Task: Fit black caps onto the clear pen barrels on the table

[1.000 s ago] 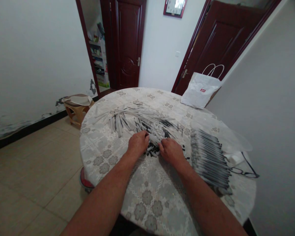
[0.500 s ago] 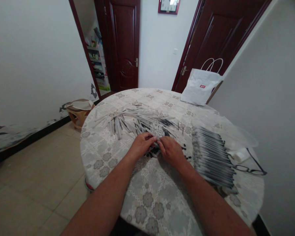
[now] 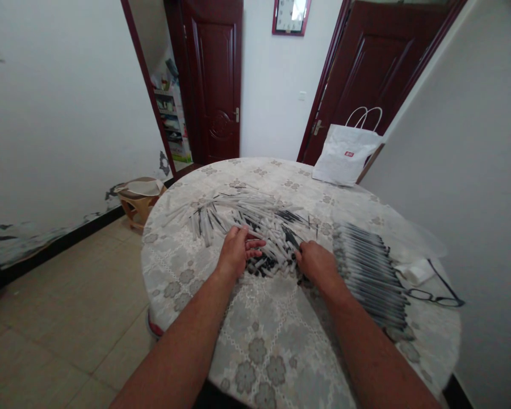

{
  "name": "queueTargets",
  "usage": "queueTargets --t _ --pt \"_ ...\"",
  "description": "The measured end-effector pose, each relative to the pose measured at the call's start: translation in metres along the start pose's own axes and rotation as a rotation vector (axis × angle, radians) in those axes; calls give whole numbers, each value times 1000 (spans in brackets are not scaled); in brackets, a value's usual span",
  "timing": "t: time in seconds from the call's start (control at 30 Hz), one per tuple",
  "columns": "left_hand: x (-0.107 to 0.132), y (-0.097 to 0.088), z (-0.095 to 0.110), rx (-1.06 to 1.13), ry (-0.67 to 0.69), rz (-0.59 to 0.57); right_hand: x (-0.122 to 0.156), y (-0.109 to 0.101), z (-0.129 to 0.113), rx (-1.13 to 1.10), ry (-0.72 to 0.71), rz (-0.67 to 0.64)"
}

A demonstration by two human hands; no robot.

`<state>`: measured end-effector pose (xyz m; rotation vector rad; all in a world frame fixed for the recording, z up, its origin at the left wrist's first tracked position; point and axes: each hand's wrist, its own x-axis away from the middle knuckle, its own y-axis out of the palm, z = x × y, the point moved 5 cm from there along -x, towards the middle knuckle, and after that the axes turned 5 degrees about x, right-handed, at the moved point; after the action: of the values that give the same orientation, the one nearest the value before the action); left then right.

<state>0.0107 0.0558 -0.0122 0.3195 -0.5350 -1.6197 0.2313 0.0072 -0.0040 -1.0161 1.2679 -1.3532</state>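
Left hand (image 3: 237, 250): thumb and forefinger pinched on one white tube (image 3: 254, 232), remaining fingers loosely spread. Right hand (image 3: 317, 261): fingers curled at the heap's right edge; any hold, cannot tell. Heap of pale tubes and dark rods (image 3: 276, 247): mid-tabletop (image 3: 255, 318), between and beyond both hands. Row of slim grey sticks (image 3: 368, 272): right of the right hand.

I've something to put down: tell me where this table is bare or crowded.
Bare tablecloth lies between the forearms, left of the left one, and behind the loose tubes, left of the white bag. Crowded: between left hand and right hand, with tubes and black pieces; rightward, lined-up sticks and glasses.
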Motion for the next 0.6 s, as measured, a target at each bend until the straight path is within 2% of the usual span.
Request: queueTargets --t 0.33,0.53,0.6 --pt "-1 6 -6 20 -10 -73 -1 6 -5 -31 24 -78" --pt "-3 6 -9 -25 -11 -69 0 1 -5 -98 -40 -58" --pt "-3 6 -8 -29 -13 -64 -1 1 -3 -100 -17 -35"
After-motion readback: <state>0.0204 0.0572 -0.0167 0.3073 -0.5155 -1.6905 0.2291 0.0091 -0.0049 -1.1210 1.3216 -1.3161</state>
